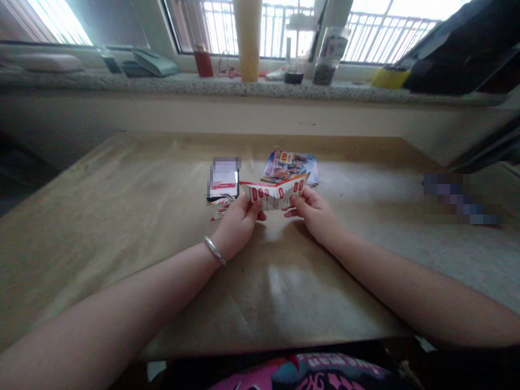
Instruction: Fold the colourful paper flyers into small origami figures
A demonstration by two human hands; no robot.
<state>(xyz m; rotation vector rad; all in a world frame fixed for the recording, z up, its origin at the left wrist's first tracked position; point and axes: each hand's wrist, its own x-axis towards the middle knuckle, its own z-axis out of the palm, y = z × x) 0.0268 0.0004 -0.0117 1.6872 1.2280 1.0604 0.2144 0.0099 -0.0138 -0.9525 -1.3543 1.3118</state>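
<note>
A creased paper leaflet (276, 195), white with red labels and a red-orange top edge, is held up in a shallow V above the table. My left hand (239, 222) pinches its left side, thumb in front; a silver bangle circles that wrist. On the opposite side, my right hand (312, 211) grips the leaflet between thumb and fingers. Just beyond it lies a pile of colourful printed flyers (290, 165). A phone-like dark-edged item (224, 181), its face blurred out, rests left of the leaflet. Some red-and-white folded paper (219, 211) sits partly behind my left hand.
The table (122, 216) has a tan covering and meets the wall below a stone windowsill (162, 84). Bottles, a tall yellowish cylinder (248, 43) and a yellow object (390, 77) stand on the sill. A blurred-out bluish item (459, 200) lies at the table's right.
</note>
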